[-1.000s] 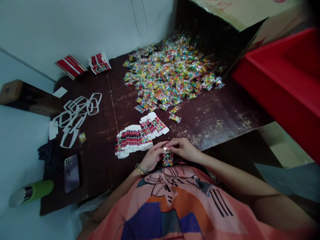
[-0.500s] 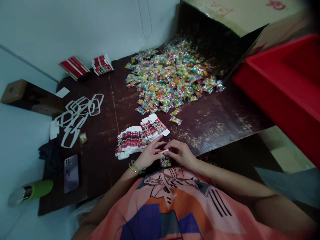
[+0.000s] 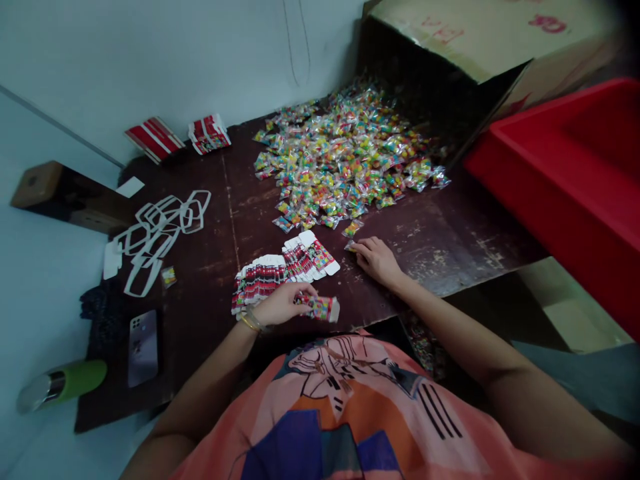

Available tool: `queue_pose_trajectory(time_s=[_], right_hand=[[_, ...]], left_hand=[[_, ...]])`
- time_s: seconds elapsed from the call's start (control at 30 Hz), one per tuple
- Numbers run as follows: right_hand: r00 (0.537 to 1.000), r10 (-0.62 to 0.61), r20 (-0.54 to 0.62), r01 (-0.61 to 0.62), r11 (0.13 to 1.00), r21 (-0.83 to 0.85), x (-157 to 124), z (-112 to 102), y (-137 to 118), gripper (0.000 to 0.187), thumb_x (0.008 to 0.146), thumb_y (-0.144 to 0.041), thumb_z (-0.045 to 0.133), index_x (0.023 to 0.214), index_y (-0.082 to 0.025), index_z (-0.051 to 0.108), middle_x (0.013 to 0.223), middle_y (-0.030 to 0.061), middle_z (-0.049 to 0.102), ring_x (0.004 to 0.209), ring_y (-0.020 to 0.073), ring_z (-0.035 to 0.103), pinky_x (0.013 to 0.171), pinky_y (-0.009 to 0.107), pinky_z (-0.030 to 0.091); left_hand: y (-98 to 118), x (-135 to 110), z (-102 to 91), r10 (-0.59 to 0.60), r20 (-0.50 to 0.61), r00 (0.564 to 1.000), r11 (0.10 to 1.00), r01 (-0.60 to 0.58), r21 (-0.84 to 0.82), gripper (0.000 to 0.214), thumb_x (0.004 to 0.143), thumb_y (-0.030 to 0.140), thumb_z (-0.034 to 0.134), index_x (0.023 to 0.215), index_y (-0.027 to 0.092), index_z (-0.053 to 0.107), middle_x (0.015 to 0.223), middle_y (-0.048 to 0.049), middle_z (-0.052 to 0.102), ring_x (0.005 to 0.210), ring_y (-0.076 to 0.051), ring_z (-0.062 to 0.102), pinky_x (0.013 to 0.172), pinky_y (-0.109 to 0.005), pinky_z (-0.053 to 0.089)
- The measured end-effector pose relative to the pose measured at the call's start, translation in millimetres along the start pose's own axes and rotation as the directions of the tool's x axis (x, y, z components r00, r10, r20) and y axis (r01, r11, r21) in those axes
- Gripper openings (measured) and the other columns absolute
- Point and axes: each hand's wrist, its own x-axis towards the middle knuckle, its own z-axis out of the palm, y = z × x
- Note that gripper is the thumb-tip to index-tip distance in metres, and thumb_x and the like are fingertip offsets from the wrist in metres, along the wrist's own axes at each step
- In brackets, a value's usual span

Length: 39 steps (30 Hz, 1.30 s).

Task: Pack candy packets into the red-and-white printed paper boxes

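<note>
My left hand (image 3: 287,303) is closed round a small printed candy box (image 3: 324,308), whose white end points to the right. Just behind that hand, a row of flattened candy boxes (image 3: 260,279) lies fanned across the table. My right hand (image 3: 377,259) has its fingertips pressed on a small clear candy packet (image 3: 351,246) lying on the tabletop, mostly covered by the fingers. Another loose packet (image 3: 353,228) lies just beyond it, in front of a big heap of candy packets (image 3: 340,160).
A cardboard carton (image 3: 480,40) lies open behind the heap, beside a red plastic bin (image 3: 560,153) at right. On the left are white bands (image 3: 160,227), a phone (image 3: 143,348), a green bottle (image 3: 75,380) and a wooden block (image 3: 70,193). Bundled boxes (image 3: 209,135) stand by the wall.
Both hands were together at the box near my body. Now the left hand has moved left with the box, turned sideways, and the right hand has reached forward to a candy packet.
</note>
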Motion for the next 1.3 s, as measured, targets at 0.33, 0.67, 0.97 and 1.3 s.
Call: queue_pose_trajectory(time_s=[0.33, 0.67, 0.97, 1.3], right_hand=[[0.987, 0.153, 0.041, -0.151, 0.826, 0.543, -17.1, -28.0, -72.4, 0.017, 0.092, -0.035, 0.049, 0.098, -0.020, 0.056, 0.080, 0.0016, 0.063, 0.068, 0.0135, 0.057, 0.063, 0.023, 0.041], [0.997, -0.079, 0.005, 0.071, 0.918, 0.391, -8.2, -31.0, -77.6, 0.022, 0.089, -0.037, 0.055, 0.101, -0.018, 0.057, 0.091, 0.0072, 0.061, 0.080, 0.0175, 0.056, 0.072, 0.027, 0.043], [0.991, 0.135, -0.017, -0.096, 0.786, 0.610, -33.5, -28.2, -87.4, 0.021, 0.093, -0.032, 0.048, 0.102, -0.024, 0.066, 0.128, 0.0081, 0.051, 0.112, 0.0238, 0.051, 0.097, 0.042, 0.041], [0.915, 0.153, 0.374, -0.398, 0.177, 0.900, -29.8, -23.7, -92.0, 0.029, 0.076, -0.031, 0.068, 0.102, -0.021, 0.064, 0.091, 0.0024, 0.062, 0.071, 0.0123, 0.058, 0.061, 0.025, 0.052]], left_hand=[[-1.9, 20.5, 54.1, -0.229, -0.051, 0.972, 0.807, 0.160, -0.569, 0.053, 0.068, 0.026, 0.073, 0.117, 0.018, 0.055, 0.102, -0.0075, 0.064, 0.080, -0.017, 0.064, 0.067, -0.032, 0.055], [8.7, 22.8, 66.2, -0.214, 0.029, 0.976, 0.782, 0.189, -0.594, 0.066, 0.069, 0.013, 0.066, 0.132, 0.023, 0.046, 0.115, -0.0097, 0.060, 0.074, -0.015, 0.063, 0.057, -0.026, 0.055], [12.4, 24.5, 66.1, -0.272, -0.070, 0.960, 0.705, 0.149, -0.694, 0.051, 0.082, 0.055, 0.056, 0.114, 0.015, 0.061, 0.097, -0.0109, 0.067, 0.078, -0.021, 0.065, 0.057, -0.029, 0.055], [14.1, 30.9, 63.7, -0.176, -0.175, 0.969, 0.872, 0.070, -0.485, 0.029, 0.076, 0.036, 0.060, 0.095, 0.015, 0.068, 0.087, -0.0046, 0.067, 0.078, -0.019, 0.061, 0.058, -0.025, 0.051]])
